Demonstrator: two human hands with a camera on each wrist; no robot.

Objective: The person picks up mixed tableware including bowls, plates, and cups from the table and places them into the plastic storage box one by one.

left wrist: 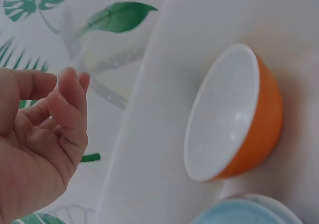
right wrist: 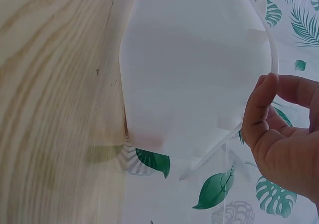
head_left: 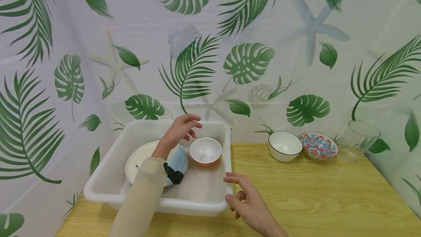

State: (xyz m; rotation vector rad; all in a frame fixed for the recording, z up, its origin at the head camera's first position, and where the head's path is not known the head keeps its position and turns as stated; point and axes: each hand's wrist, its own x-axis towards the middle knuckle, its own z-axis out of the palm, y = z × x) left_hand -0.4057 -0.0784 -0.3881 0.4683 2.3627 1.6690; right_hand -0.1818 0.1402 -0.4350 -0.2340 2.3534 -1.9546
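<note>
My left hand (head_left: 181, 131) hovers over the back of a white plastic basin (head_left: 185, 204), fingers loosely bent with nothing in them. Just right of and below it, inside the basin, stands a small bowl (head_left: 205, 150), white within and orange outside (left wrist: 269, 124). A white plate (head_left: 133, 159) and a blue plate (head_left: 178, 158) lie overlapping on the basin's left side, partly hidden by my left forearm. My right hand (head_left: 248, 202) is at the basin's right rim, thumb and forefinger apart, fingertips right by the edge; its fingers (right wrist: 261, 104) are loosely curved.
On the wooden table (head_left: 296, 196), at the back right, stand a white bowl with a dark rim (head_left: 285, 147), a red-and-blue patterned bowl (head_left: 319, 145) and a clear glass vessel (head_left: 360, 138). A leaf-printed curtain (head_left: 204, 21) hangs close behind the basin.
</note>
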